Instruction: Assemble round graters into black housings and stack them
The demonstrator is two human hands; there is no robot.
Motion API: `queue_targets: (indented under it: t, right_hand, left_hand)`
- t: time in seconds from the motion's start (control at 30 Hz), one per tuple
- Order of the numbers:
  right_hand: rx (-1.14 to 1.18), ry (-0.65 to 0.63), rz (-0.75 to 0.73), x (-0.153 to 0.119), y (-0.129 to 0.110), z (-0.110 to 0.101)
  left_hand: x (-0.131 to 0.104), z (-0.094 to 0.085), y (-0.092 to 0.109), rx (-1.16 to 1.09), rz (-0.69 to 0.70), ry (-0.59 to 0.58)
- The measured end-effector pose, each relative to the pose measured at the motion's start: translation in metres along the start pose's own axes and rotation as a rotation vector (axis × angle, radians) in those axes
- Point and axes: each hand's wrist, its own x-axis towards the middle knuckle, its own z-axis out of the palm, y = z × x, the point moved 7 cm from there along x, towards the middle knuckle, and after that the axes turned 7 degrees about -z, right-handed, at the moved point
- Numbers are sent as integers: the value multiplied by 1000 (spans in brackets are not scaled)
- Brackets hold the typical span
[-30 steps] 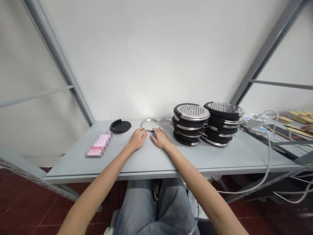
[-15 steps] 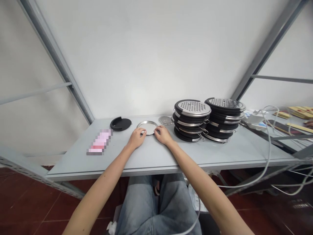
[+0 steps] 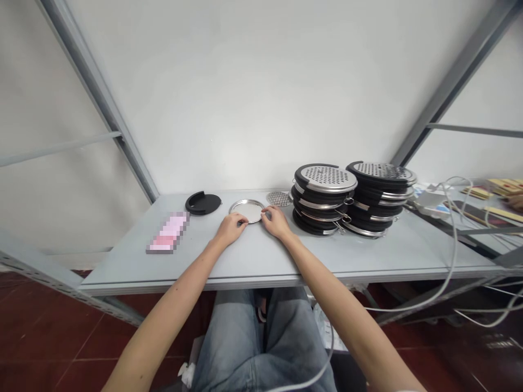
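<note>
The round metal dish (image 3: 247,210) lies flat on the far middle part of the grey desk (image 3: 253,264); being round, it is equally wide every way, with its face upward. The left hand (image 3: 230,229) is at its near left edge, fingers curled; the right hand (image 3: 277,222) is at its right edge, fingers bent toward the thumb. Whether they grip it, I cannot tell. A pale wall (image 3: 245,81) stands behind, above a red floor (image 3: 102,348).

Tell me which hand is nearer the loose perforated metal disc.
Right. The right hand is just in front of the perforated metal disc, toward the person; the left hand is farther off, in front and well to its left.
</note>
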Motion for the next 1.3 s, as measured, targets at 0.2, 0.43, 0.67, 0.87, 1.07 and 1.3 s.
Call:
queue_targets:
  t: [0.2, 0.43, 0.67, 0.87, 1.07, 1.3]
  right_hand:
    - [-20, -2, 37, 1, 5, 1]
    - [39, 33, 25, 0, 1, -2]
    - [139, 45, -171, 0, -10, -2]
    - [199, 102, -161, -1, -9, -8]
    - [135, 109, -127, -2, -11, -13]
    - [-40, -14, -22, -3, -10, -6]
  left_hand:
    - [-1, 4, 5, 39, 63, -59]
    - [0, -4, 7, -32, 81, -2]
    - [0, -16, 3, -53, 21, 88]
    - [-2, -22, 7, -51, 65, 127]
    - [0, -33, -9, 67, -40, 244]
    - [-5, -76, -42, 337, -287, 449]
